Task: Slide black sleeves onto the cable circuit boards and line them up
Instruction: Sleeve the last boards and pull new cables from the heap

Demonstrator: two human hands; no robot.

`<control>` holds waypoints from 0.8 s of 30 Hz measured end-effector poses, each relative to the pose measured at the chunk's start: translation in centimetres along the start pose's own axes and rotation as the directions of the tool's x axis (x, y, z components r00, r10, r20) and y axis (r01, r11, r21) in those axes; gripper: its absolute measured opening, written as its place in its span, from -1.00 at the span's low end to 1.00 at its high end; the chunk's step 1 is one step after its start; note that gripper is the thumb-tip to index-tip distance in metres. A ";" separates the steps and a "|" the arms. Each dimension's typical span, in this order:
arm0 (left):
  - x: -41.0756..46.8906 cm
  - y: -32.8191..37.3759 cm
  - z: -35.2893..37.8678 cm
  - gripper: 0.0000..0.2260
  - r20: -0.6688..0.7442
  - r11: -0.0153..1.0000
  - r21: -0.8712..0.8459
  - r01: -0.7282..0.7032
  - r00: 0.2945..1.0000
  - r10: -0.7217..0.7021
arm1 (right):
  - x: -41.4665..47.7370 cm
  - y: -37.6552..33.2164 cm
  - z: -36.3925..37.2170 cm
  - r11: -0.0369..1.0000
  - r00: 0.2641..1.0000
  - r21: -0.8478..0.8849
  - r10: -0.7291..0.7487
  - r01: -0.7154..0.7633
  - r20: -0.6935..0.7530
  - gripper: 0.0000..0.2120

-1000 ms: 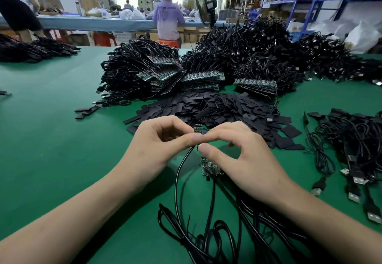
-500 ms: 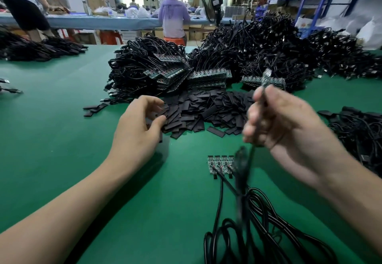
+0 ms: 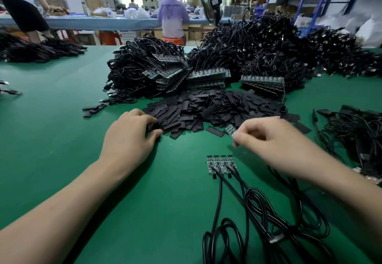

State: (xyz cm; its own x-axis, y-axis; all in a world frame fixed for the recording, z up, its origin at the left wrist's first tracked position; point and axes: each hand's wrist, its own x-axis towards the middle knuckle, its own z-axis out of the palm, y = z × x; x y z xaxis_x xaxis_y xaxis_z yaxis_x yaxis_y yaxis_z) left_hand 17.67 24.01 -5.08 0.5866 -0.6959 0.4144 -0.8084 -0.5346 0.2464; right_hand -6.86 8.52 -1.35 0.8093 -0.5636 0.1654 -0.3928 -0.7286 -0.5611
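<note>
The left hand (image 3: pixel 128 139) pinches one flat black sleeve (image 3: pixel 153 129) at the near-left edge of the sleeve heap (image 3: pixel 206 111); the right hand (image 3: pixel 275 139) pinches a small green cable circuit board (image 3: pixel 229 129) beside it; four bare boards (image 3: pixel 220 164) lie nearer in a row; next, the sleeve's mouth must meet the board's end.

Both hands are bare. The left hand (image 3: pixel 129 137) has a broad, smooth back and slim fingers (image 3: pixel 142 115), with low knuckle ridges just behind them and a rounded thumb beside them. Further back from the fingers, the wrist narrows slightly into a bare, smooth left forearm (image 3: pixel 62 212), uncovered as far as the frame edge. The right hand (image 3: pixel 275 139) has slim fingers (image 3: pixel 248 128) too, with plainer knuckles. It is slightly blurred, so its nails cannot be made out. Behind it runs a bare right forearm (image 3: pixel 341 191), equally smooth and uncovered.
</note>
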 end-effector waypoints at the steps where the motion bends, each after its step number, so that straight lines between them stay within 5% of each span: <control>1: 0.0 0.0 -0.1 -0.74 -0.008 1.000 -0.021 0.001 1.000 -0.002 | -0.1 -0.1 0.7 0.999 1.000 -0.037 -0.003 0.003 -0.004 -0.75; 5: 0.1 0.1 -0.5 -0.84 -0.032 0.994 -0.104 0.030 0.999 -0.034 | -0.6 -0.4 2.5 0.996 0.999 -0.079 -0.032 0.031 -0.017 -0.73; 11: 0.4 -0.4 -0.5 -0.71 -0.085 0.996 -0.089 0.001 0.996 -0.008 | -0.9 -0.6 3.4 0.995 0.996 -0.069 -0.073 0.069 -0.052 -0.73; 15: 0.3 0.3 -0.6 -0.77 -0.125 0.964 -0.226 -0.140 0.986 0.113 | -0.9 -1.1 3.4 0.994 0.994 0.075 -0.081 0.086 -0.070 -0.72; 19: -1.3 3.1 -1.1 -0.83 0.016 0.710 -0.692 -0.132 0.980 0.197 | -0.9 -1.4 3.5 0.972 0.993 0.217 -0.073 0.093 -0.097 -0.72; 24: -2.6 5.3 -1.1 -0.87 0.159 0.457 -0.889 -0.008 0.932 0.325 | -0.8 -1.2 3.6 0.922 0.995 0.380 -0.054 0.080 -0.078 -0.75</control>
State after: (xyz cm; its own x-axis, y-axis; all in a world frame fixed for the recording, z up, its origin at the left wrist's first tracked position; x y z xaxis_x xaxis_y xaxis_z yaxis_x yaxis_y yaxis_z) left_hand 11.81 23.53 -3.93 0.2921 -0.8986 0.3273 -0.4184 0.1877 0.8886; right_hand -5.44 11.27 -3.76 0.7927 -0.5521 0.2584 -0.1316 -0.5689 -0.8118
